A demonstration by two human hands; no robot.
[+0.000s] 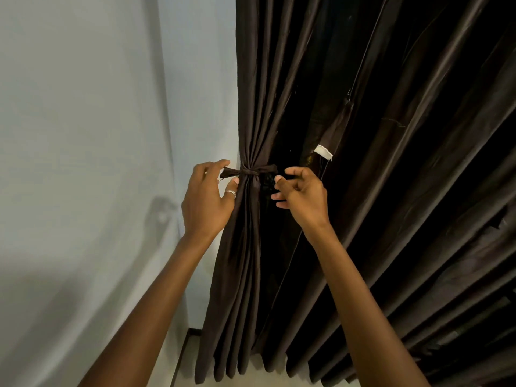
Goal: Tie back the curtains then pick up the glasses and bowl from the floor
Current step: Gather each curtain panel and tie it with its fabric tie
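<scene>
A dark brown curtain (pixel 363 135) hangs in front of me, its left part gathered into a narrow bunch. A brown tie strap (pixel 251 171) is wrapped around the bunch. My left hand (pixel 208 199), with a ring on one finger, pinches the strap's left end beside the wall. On the other side my right hand (pixel 301 195) pinches the right end of the strap, fingers curled against the dark folds. The glasses and the bowl are not in view.
A pale blue-white wall (pixel 97 135) fills the left side and meets the curtain in a corner. A dark skirting strip (pixel 184 350) and a bit of light floor (pixel 265 378) show below the curtain hem. A white label (pixel 324 151) hangs on a fold.
</scene>
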